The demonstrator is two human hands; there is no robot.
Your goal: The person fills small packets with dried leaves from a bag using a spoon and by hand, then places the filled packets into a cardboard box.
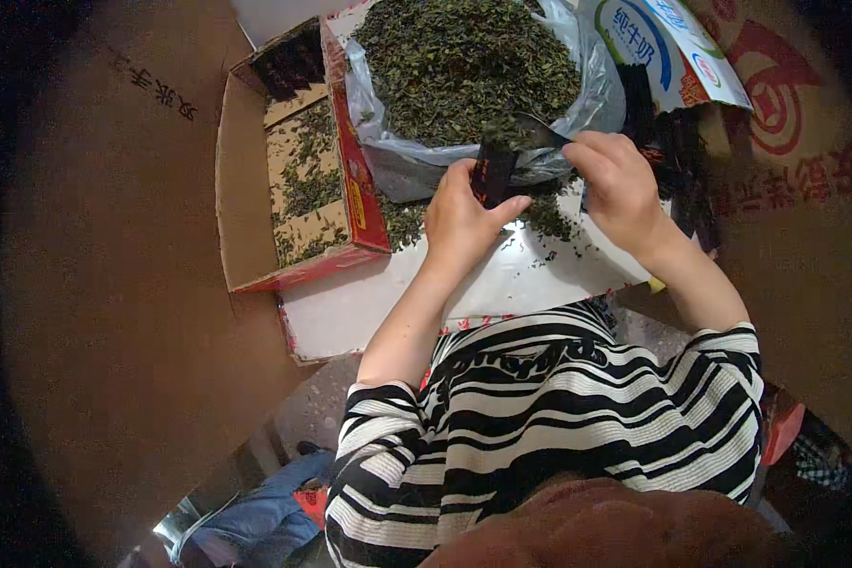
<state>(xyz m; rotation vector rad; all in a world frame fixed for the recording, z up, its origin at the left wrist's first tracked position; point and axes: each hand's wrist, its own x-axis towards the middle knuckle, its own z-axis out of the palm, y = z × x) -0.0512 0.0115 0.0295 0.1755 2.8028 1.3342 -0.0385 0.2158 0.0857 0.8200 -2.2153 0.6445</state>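
In front of me a clear plastic bag (402, 156) stands wide open, heaped with dried green leaves (469, 71) that look like tea. My left hand (462, 216) is closed round a narrow black pouch (492, 178) with reddish print, held upright at the bag's near edge. Leaves show at the pouch's mouth. Between thumb and fingers, my right hand (623, 189) grips a metal spoon (540, 133), its bowl end at that mouth. Exactly how far the spoon reaches in is hidden by the leaves.
A red-sided cardboard box (360, 189) on the left holds scattered leaves and black pouches (289, 62). More dark pouches (667, 142) lie right of the bag, beside a milk carton (639, 43). Loose leaves dot the white board (530, 275). Another person's jeans-clad leg (265, 516) shows lower left.
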